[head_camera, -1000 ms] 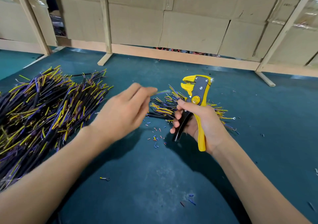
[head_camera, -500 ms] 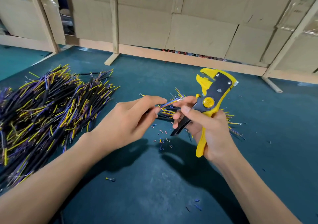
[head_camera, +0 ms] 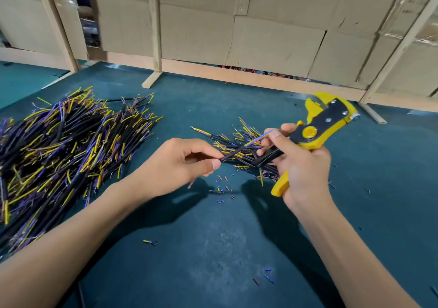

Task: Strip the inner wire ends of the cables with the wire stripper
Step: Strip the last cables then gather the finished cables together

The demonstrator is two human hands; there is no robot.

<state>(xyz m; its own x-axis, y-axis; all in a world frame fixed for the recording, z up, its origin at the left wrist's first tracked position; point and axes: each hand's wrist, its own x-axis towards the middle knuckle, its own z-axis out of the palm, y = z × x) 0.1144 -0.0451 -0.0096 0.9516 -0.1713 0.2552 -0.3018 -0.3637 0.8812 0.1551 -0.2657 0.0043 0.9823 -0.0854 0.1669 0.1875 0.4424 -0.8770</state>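
My left hand (head_camera: 180,165) pinches a short black cable (head_camera: 234,152) between thumb and forefinger. Its yellow and blue inner wires (head_camera: 259,138) point up and right toward my right hand (head_camera: 301,165). That hand grips the yellow and black wire stripper (head_camera: 320,127) by its handles, jaws aimed up and to the right, and its fingertips touch the wire ends. A big heap of black cables (head_camera: 64,151) with yellow and purple ends lies at the left. A smaller pile of cables (head_camera: 239,142) lies under and behind my hands.
Small cut bits of insulation (head_camera: 222,189) lie scattered on the teal table (head_camera: 213,248). A loose ring terminal (head_camera: 150,242) sits near my left forearm. Wooden frames (head_camera: 155,47) and cardboard panels (head_camera: 272,42) close off the back.
My left hand has drawn back to the left with the cable, now pinched at its black sheath. My right hand has tilted the stripper further right, and its fingers meet the wire ends.
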